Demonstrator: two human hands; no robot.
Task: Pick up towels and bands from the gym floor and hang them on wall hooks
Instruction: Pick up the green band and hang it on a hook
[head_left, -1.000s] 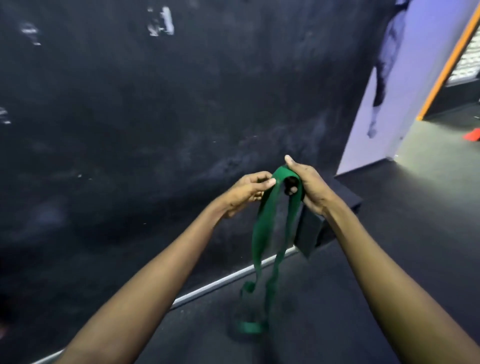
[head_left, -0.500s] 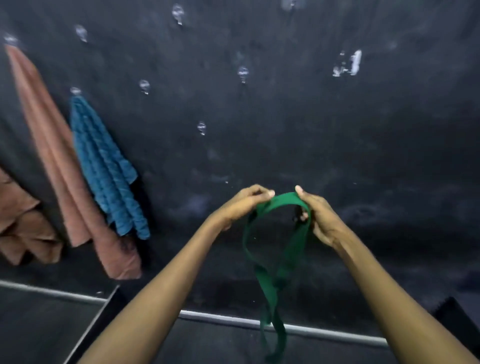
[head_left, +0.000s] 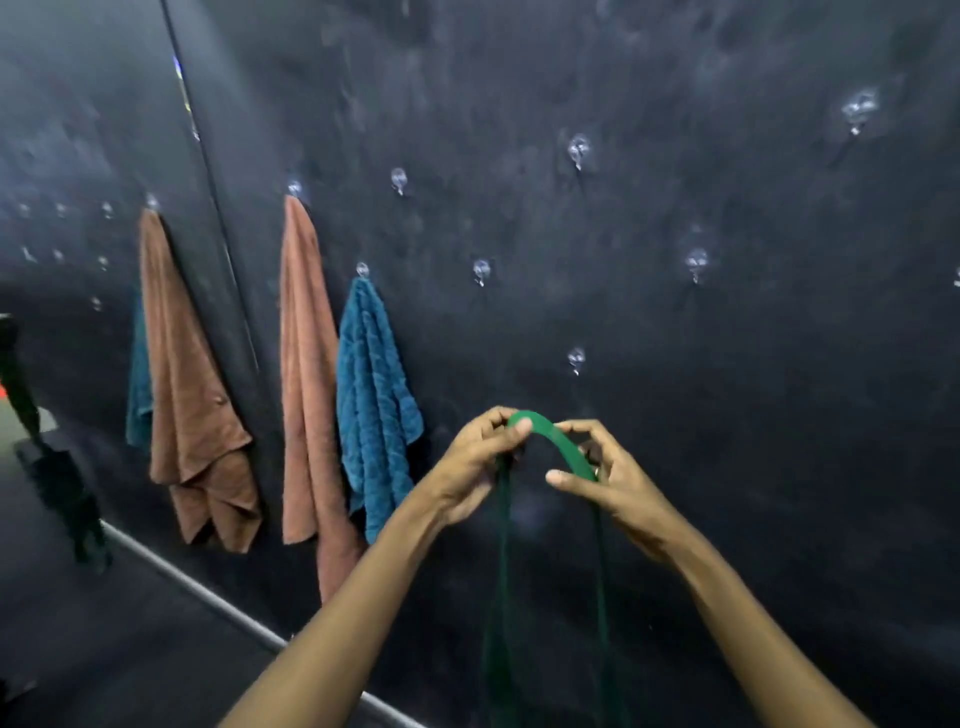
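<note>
left hand — fingers pinch green band at its top | right hand — fingers curled around same band | band arches between hands, below empty hook, tails hanging down | brown towel and blue towel hung on wall

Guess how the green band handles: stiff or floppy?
Likely floppy: the green band arches only between the left hand and right hand; its strands hang straight down below. Probably light, since fingertip pinches carry it. Flat and thin, so it may twist on a clear hook.

Right of 2 towels, band hangs seemingly below 1 hook.
</note>
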